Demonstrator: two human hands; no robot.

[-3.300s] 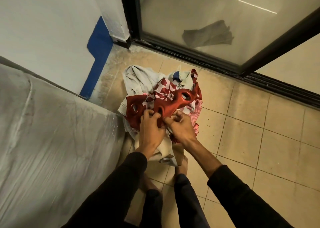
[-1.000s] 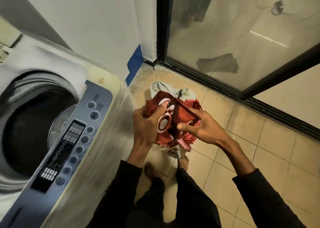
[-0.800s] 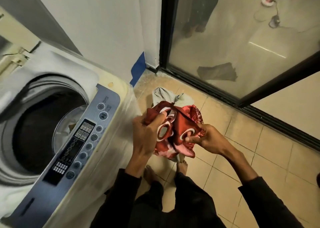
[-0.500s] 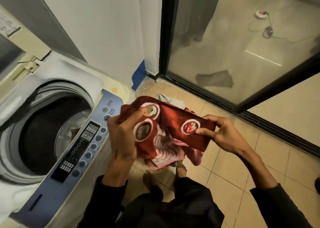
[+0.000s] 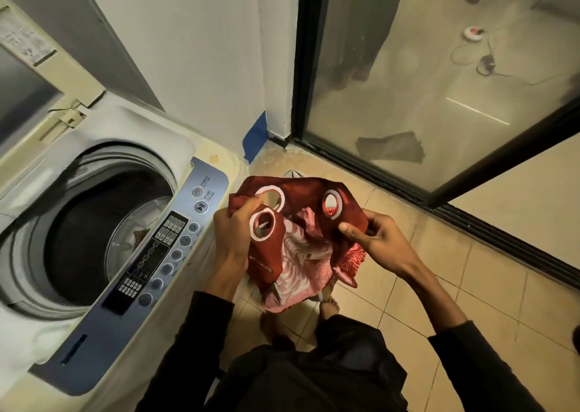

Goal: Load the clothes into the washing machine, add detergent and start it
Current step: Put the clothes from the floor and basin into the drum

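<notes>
Both hands, left hand (image 5: 232,239) and right hand (image 5: 379,242), pinch the red cloth (image 5: 301,220) just right of the washing machine (image 5: 94,223). Risk: hanging folds snag the control panel (image 5: 163,245) or trail outside the open drum (image 5: 94,233), because the bundle is loose.
</notes>
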